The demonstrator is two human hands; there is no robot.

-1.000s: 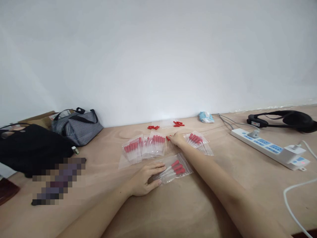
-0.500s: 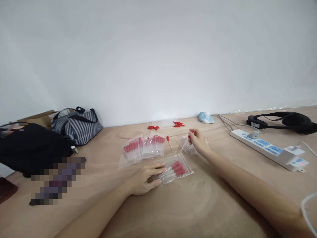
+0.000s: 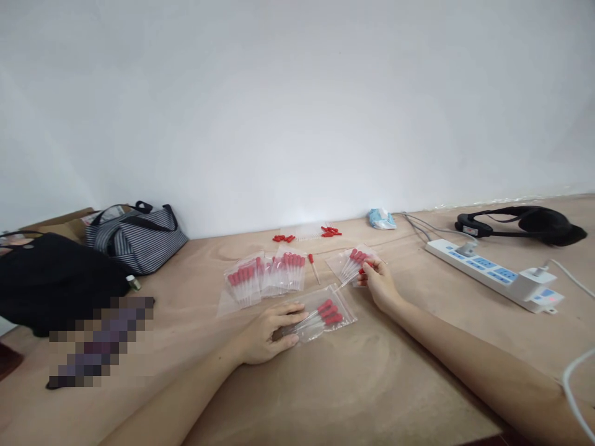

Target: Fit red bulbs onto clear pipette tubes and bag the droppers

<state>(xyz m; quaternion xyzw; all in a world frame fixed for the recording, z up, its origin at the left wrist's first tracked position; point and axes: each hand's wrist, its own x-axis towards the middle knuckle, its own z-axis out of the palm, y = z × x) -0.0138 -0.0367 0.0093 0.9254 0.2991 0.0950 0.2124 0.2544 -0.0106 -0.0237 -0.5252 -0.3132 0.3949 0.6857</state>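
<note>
My left hand (image 3: 269,331) lies with its fingers apart on the lower end of a clear zip bag (image 3: 309,303) that contains several red-topped droppers (image 3: 329,310). My right hand (image 3: 377,282) pinches a red-topped dropper (image 3: 360,273), its clear tip slanting down to the left near the bag's upper corner. Behind that dropper, another clear bag (image 3: 335,263) bears several droppers. To the left, overlapping clear bags (image 3: 260,294) contain rows of red-topped droppers. A single dropper (image 3: 313,268) lies between the bag groups.
Red bulbs (image 3: 331,231) and more red bulbs (image 3: 283,238) lie near the wall. On the right are a blue-white packet (image 3: 382,218), a power strip (image 3: 488,271) and a black headset (image 3: 548,226). A striped bag (image 3: 144,241) and a black bag (image 3: 56,279) stand left.
My right hand has moved down and toward me, and a dropper now shows in its fingers. The bag of droppers behind it is more exposed. My left hand stays on its bag.
</note>
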